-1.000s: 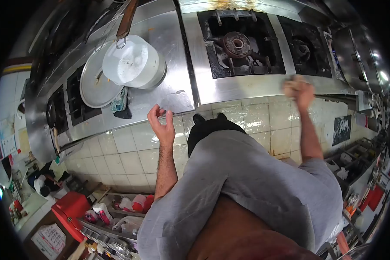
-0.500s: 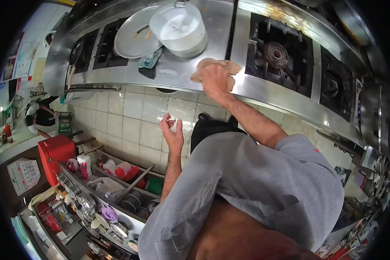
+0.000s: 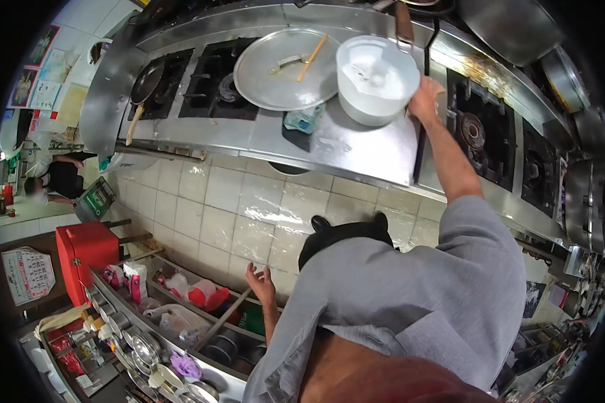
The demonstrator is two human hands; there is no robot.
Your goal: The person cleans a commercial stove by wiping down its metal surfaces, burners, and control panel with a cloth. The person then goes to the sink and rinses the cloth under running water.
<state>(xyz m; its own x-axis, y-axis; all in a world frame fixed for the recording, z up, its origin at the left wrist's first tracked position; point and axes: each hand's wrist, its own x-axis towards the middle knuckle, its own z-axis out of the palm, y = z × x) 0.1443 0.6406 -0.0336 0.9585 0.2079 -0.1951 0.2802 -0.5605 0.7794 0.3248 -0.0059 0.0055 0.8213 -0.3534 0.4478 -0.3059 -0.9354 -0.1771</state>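
Observation:
My right hand (image 3: 423,101) reaches to the steel counter (image 3: 376,154), beside the right wall of a large white pot (image 3: 376,84). Its fingers are closed on a tan cloth (image 3: 439,88), mostly hidden behind the hand. The pot holds whitish, frothy-looking liquid. Left of it lies a big round metal lid (image 3: 262,77) with a wooden stick (image 3: 312,59) resting on it. A bluish-green cloth (image 3: 304,119) sits on something dark below the lid. Away from the counter, my left hand (image 3: 261,283) hangs over the tiled floor, fingers apart and holding nothing.
Gas burners (image 3: 474,131) flank the counter on both sides, with a frying pan (image 3: 148,84) on the far left. Behind me are a red box (image 3: 87,248) and shelves of metal bowls (image 3: 144,349). Another person (image 3: 64,176) is beside a green crate (image 3: 95,199). The floor tiles (image 3: 225,191) look wet.
My right hand has moved with the tan cloth from the counter's front edge to behind the pot's right side. My left hand has drawn back lower. The view has shifted.

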